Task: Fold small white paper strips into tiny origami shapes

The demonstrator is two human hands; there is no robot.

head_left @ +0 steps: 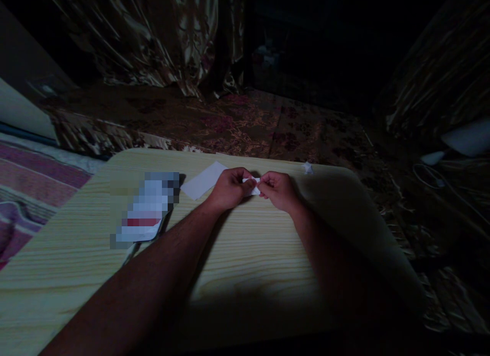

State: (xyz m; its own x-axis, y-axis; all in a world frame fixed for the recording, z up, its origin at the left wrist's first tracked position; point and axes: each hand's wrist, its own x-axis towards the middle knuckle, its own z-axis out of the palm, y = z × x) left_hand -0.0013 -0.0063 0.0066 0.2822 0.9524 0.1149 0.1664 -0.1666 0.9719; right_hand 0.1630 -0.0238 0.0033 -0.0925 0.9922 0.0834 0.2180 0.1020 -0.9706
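Observation:
Between my two hands is a small folded piece of white paper [252, 187], held just above the wooden table near its far edge. My left hand [233, 187] is closed on its left side, thumb on top. From the right, my right hand [278, 188] pinches the other end with thumb and fingertips. The fingers cover much of the paper, so its exact folded shape is hard to make out. Beside my left hand lies a flat sheet of white paper [204, 181]. A small folded paper star [307, 167] rests to the right, by the table's far edge.
The pale wooden table [245, 264] has rounded corners. A phone with a blurred-out screen [147, 208] lies at left, a cable running from it. Beyond are a patterned cloth-covered ledge [229, 118] and curtains [172, 34]. Striped bedding [38, 177] is on the left.

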